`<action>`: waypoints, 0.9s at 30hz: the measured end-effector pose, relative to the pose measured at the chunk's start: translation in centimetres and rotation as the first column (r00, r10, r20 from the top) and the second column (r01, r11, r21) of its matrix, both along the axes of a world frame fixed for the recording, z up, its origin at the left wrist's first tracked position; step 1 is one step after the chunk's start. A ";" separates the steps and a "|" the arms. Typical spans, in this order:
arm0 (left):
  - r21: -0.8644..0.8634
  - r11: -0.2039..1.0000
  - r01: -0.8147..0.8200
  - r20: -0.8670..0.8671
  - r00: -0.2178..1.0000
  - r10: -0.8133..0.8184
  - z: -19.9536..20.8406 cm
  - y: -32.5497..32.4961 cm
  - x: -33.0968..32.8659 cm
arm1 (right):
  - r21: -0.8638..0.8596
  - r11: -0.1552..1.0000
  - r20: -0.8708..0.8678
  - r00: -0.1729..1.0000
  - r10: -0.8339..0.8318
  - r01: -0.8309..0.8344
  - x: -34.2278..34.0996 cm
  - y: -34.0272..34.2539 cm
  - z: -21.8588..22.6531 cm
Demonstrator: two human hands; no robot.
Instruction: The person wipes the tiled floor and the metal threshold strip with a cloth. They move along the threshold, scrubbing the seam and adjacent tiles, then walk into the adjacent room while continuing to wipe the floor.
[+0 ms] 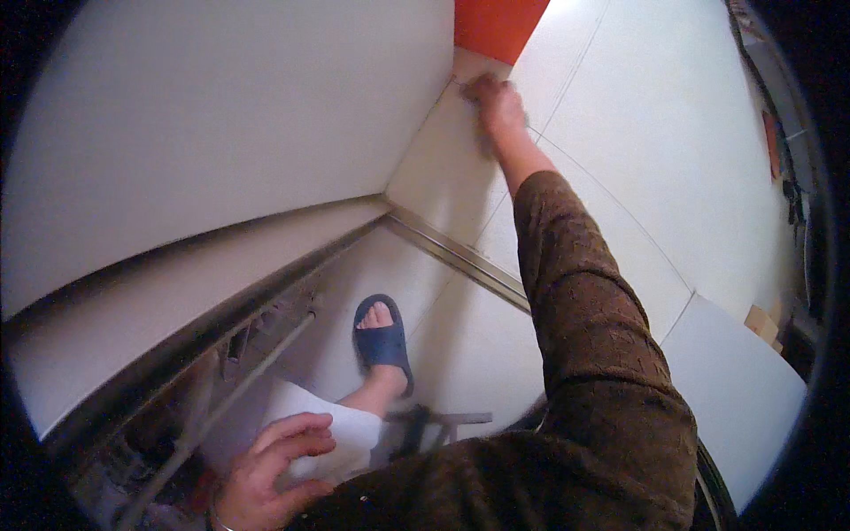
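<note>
My right hand (pixel 501 108) reaches far forward on a stretched arm in a brown sleeve (pixel 593 301). It is low over or against the pale tiles (pixel 602 150), near the foot of a white panel (pixel 239 106) and just short of an orange-red panel (pixel 500 26). Its fingers look bent but are smeared by motion, and whether they hold anything is hidden. At the lower left, my left hand (pixel 270 469) hangs above a white cloth (pixel 345 438) over my leg. Its fingers are loosely curved and apart, with nothing seen in them.
A metal track (pixel 460 257) crosses the tiles from the white panel's corner. My foot in a dark blue slipper (pixel 383 343) stands on the near side. Dark clutter with a thin rod (pixel 239 372) lies at the left; a small tan box (pixel 761 326) is at the far right.
</note>
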State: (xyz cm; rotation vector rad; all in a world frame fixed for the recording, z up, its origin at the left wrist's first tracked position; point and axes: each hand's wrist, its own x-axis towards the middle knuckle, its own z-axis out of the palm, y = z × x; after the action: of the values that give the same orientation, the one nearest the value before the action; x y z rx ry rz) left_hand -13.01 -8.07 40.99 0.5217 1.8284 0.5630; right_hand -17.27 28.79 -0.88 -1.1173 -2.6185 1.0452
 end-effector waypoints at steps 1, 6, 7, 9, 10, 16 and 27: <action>0.024 1.000 0.003 0.023 1.000 -0.004 -0.4 0.2 -0.4 | 0.028 0.998 -0.021 0.998 -0.053 0.054 0.1 1.0 -0.5; 0.079 0.997 0.013 0.072 0.997 -0.019 -0.4 0.8 -0.3 | 0.343 0.932 0.087 0.992 0.096 -0.121 -0.9 -5.3 -4.4; 0.069 0.998 -0.002 0.056 0.998 -0.002 -0.1 0.4 -0.2 | 0.278 0.923 0.081 0.964 0.255 -0.267 -0.1 -7.1 -1.9; 0.105 0.995 0.001 0.060 0.998 -0.007 -0.7 0.0 0.3 | 0.362 0.834 0.010 0.896 0.443 -0.416 3.3 -8.7 -1.9; 0.114 0.993 0.011 0.056 0.998 -0.018 -0.8 0.3 0.1 | 0.399 0.778 -0.019 0.843 0.537 -0.486 4.0 -8.7 -2.0; 0.078 0.996 0.032 -0.021 0.999 -0.030 -1.2 -0.5 0.6 | 0.392 0.862 0.243 0.940 0.240 -0.322 0.8 -2.5 -3.4; 0.086 0.977 0.195 -0.102 0.977 -0.186 -0.3 1.8 2.0 | 0.172 0.900 -0.158 0.890 0.427 -0.401 6.9 -16.9 -2.2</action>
State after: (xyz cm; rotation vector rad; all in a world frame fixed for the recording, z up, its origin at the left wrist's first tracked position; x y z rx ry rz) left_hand -11.02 -6.31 40.74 0.7913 1.8204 0.5041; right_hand -10.38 11.92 -3.09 -0.4043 -2.7781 0.9609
